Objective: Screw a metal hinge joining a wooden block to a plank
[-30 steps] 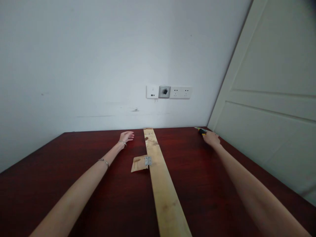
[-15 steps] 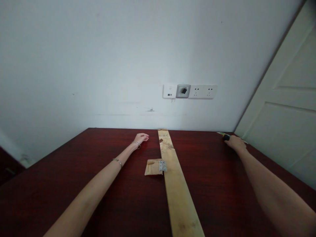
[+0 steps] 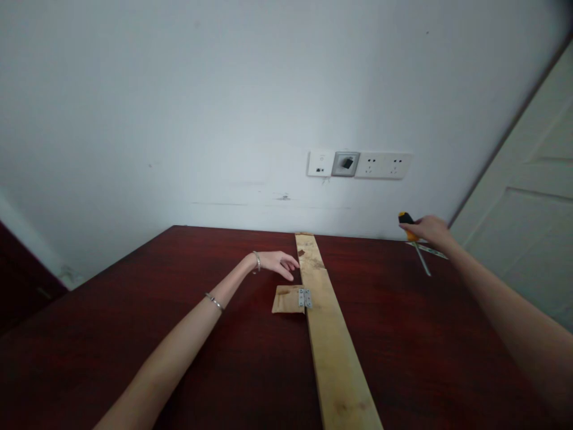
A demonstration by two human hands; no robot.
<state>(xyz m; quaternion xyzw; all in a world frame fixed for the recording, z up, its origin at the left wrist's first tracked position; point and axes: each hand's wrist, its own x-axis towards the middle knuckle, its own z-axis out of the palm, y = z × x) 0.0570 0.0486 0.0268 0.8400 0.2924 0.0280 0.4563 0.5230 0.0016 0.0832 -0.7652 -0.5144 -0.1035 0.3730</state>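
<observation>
My right hand is closed around the black and yellow handle of a screwdriver, its metal shaft slanting down over the table's far right. My left hand has its fingers apart and holds nothing; the fingertips are close to the left edge of a long wooden board. Whether they touch the board I cannot tell. A metal hinge spans the joint between this board and a small wooden piece, just nearer to me than my left hand.
The board lies on a dark red table and reaches back to the white wall. A flat pale strip lies under the screwdriver. Sockets sit in the wall; a white door stands at the right.
My right hand has lifted the screwdriver off the table, its shaft now pointing down. My left hand has moved right toward the board and its fingers have spread. The view has shifted slightly left.
</observation>
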